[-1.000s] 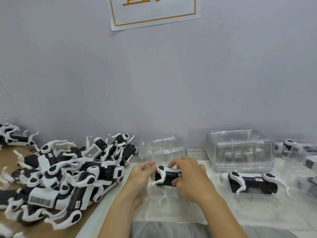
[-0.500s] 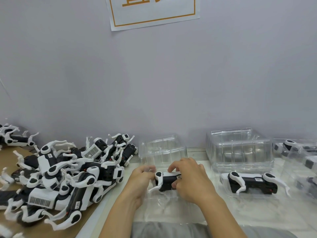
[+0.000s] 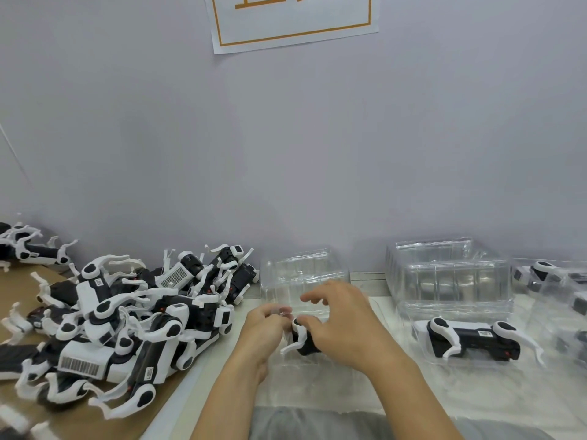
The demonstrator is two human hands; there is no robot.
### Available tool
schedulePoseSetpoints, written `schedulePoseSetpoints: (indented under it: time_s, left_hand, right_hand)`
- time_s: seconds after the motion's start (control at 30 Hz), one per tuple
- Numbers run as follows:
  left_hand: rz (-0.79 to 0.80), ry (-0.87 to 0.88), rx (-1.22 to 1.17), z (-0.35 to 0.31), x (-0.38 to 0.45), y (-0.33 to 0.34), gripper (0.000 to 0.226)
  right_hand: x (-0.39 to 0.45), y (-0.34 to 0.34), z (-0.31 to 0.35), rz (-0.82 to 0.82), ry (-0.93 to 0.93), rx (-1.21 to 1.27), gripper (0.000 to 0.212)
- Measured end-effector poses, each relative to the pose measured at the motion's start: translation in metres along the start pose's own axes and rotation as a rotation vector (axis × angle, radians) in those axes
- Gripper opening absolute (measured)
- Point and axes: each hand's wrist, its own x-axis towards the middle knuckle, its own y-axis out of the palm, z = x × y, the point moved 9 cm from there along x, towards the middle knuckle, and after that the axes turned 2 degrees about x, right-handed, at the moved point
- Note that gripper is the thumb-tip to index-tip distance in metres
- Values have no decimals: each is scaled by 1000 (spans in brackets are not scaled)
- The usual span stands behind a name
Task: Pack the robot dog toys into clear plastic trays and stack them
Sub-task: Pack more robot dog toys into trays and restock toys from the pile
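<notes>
Both hands are seating a toy dog point(image 3: 301, 342) into the clear tray point(image 3: 317, 373) on the surface, the left hand point(image 3: 265, 328) pinching its end and the right hand point(image 3: 344, 325) spread loosely above; next, probably, pressing it level.

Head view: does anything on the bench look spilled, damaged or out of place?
Nothing looks damaged. The robot dog toys on the left lie in a tangled heap, legs at all angles, apparently unpacked stock. The packed toy on the right lies flat in its clear tray.
</notes>
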Motion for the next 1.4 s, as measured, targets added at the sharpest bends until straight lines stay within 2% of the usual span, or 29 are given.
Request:
schedulePoseSetpoints:
  time_s: [0.13,0.27,0.47,0.63,0.77,0.83,0.9,0.97,1.1,1.2,1.27,1.33,1.4]
  left_hand:
    - [10,8,8,0,0,1,33]
    - [27,13,11,-1,0,2,34]
    - [28,12,33,0,-1,1,36]
    - [41,2,15,1,0,3,39]
    - [33,7,33,1,1,0,40]
    - [26,13,43,0,1,-1,39]
    - [16,29,46,-1,0,-1,36]
    - [14,58,61,-5,-1,-1,31]
    - [16,213,266,-22,-6,0,28]
    - [-89,448,547,-53,-19,1,31]
    - [-147,619,649,-76,-33,8,30]
    - [-91,746,674,-91,-47,26,26]
    - [46,794,703,-93,-57,52,22]
  right_hand:
    - [-2,25,11,110,39,54,23]
    - [-1,30,4,116,94,77,5]
    - [-4,27,3,112,128,76,9]
    - [-2,30,8,107,94,12,32]
    - [-3,27,8,146,84,-10,22]
    - [-3,24,5,175,83,39,8]
    - [-3,16,-2,174,106,92,19]
    - [-1,-3,-16,93,147,84,29]
    - [-5,-48,-47,-44,276,-18,34]
    - [-11,-63,-66,-26,363,-52,37]
    - [-13,-62,-71,8,389,-67,38]
    - [-14,-58,-71,33,405,-87,39]
    - [-15,-56,-71,26,414,-95,41]
